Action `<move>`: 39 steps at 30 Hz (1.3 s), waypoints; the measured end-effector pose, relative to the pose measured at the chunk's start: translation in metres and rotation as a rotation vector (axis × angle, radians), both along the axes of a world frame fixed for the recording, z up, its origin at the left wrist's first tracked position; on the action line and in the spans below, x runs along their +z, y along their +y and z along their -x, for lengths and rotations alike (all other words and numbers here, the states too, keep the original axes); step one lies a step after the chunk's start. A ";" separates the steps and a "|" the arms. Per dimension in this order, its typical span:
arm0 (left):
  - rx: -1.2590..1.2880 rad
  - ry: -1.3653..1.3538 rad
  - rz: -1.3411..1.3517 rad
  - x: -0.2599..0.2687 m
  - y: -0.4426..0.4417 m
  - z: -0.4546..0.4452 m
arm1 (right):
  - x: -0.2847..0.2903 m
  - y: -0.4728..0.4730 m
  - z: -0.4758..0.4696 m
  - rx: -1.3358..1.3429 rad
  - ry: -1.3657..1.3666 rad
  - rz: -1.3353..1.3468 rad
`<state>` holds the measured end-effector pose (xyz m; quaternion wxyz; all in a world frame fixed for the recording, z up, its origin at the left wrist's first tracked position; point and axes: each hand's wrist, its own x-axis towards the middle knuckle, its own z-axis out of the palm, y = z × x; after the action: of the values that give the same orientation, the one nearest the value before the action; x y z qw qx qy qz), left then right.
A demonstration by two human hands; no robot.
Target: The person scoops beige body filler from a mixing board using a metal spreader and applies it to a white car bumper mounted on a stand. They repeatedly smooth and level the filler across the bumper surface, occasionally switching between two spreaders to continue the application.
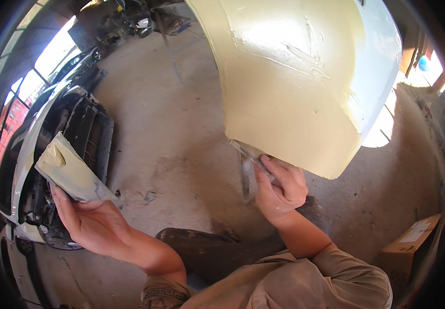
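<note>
A car body panel [284, 100] fills the upper middle of the head view, largely coated in pale yellow body filler with ridges near its top. Its right side shows bare pale paint. My right hand [284, 187] pinches a thin flat spreader [251, 156] against the panel's lower left edge; part of the blade hides behind my fingers. Off to the left, my left hand [85, 214] supports a flat mixing board [73, 170] from below. A thick dab of filler [56, 155] sits near the board's upper end, and smeared filler covers much of the rest.
A partly dismantled car [38, 154] with its front exposed stands at the left. An open cardboard box [410, 241] lies at the lower right. A narrow stand leg [245, 179] rises below the panel from the dusty concrete floor [160, 127]. Assorted parts [137, 23] lie at the back.
</note>
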<state>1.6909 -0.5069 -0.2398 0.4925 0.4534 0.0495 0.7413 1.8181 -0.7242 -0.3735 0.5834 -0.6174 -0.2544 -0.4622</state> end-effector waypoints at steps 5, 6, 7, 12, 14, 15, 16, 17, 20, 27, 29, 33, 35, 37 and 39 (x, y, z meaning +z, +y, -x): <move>-0.280 -0.169 0.118 0.003 0.008 0.007 | 0.008 0.011 -0.006 0.018 -0.071 0.030; -0.264 -0.185 0.137 0.002 0.010 0.008 | 0.009 0.012 -0.006 0.038 -0.094 0.048; -0.311 -0.177 0.109 0.001 0.011 0.009 | 0.011 0.012 -0.006 0.071 -0.108 0.085; -0.302 -0.209 0.133 -0.001 0.010 0.013 | 0.017 0.001 0.009 0.308 -0.099 0.190; -0.274 -0.150 0.126 -0.002 0.003 0.012 | 0.021 -0.011 0.022 0.449 -0.015 0.162; -0.226 -0.152 0.158 -0.002 -0.003 0.010 | 0.024 -0.021 0.029 0.491 0.035 0.148; -0.267 -0.098 0.135 -0.003 -0.011 0.008 | 0.027 -0.034 0.036 0.541 0.083 0.133; -0.294 -0.063 0.124 -0.003 -0.020 0.007 | 0.031 -0.046 0.044 0.593 0.158 0.126; -0.431 0.099 0.040 -0.010 -0.057 0.009 | 0.045 -0.084 0.068 0.671 0.324 -0.109; -1.243 0.288 0.067 -0.046 -0.123 0.003 | 0.089 -0.154 0.075 0.675 0.230 -0.121; -1.288 0.429 0.098 -0.054 -0.134 -0.001 | 0.097 -0.161 0.078 0.763 0.237 0.019; -1.248 0.385 0.017 -0.057 -0.145 -0.002 | 0.105 -0.176 0.078 0.627 0.232 0.402; -1.223 0.330 0.041 -0.056 -0.147 -0.004 | 0.104 -0.189 0.072 0.518 0.196 0.588; -1.238 0.279 0.058 -0.054 -0.147 -0.007 | 0.099 -0.205 0.064 0.394 0.183 0.824; -1.297 0.232 0.102 -0.054 -0.146 -0.010 | 0.085 -0.210 0.062 0.357 0.348 0.547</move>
<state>1.7006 -0.6532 -0.2935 0.8514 0.4445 -0.1455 0.2375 1.7561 -0.9346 -0.2886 0.5027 -0.7658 -0.3694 -0.1561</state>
